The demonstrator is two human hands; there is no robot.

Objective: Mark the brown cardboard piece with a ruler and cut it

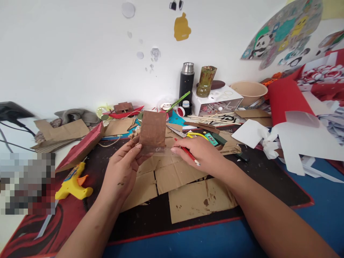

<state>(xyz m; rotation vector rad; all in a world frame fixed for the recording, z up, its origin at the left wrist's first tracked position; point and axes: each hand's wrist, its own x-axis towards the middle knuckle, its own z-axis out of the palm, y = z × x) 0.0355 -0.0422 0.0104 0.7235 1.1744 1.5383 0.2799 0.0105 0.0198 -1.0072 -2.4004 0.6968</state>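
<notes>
My left hand (124, 168) holds a brown painted cardboard rectangle (152, 130) upright by its lower left corner, above the work mat. My right hand (202, 153) touches the rectangle's lower right edge with its fingertips and also grips a thin red brush or pencil (188, 154) that points down to the right. Under both hands lie flat pieces of plain cardboard (188, 186) with brown paint stains, spread on a dark mat with a red border (268, 193).
A yellow glue gun (73, 182) lies at the left on the mat. Scissors (176, 130), sticks, paint pots, a black flask (186, 82), a stained jar, a white box and a bowl (248, 92) crowd the back. Torn white paper (295, 143) and red card lie right.
</notes>
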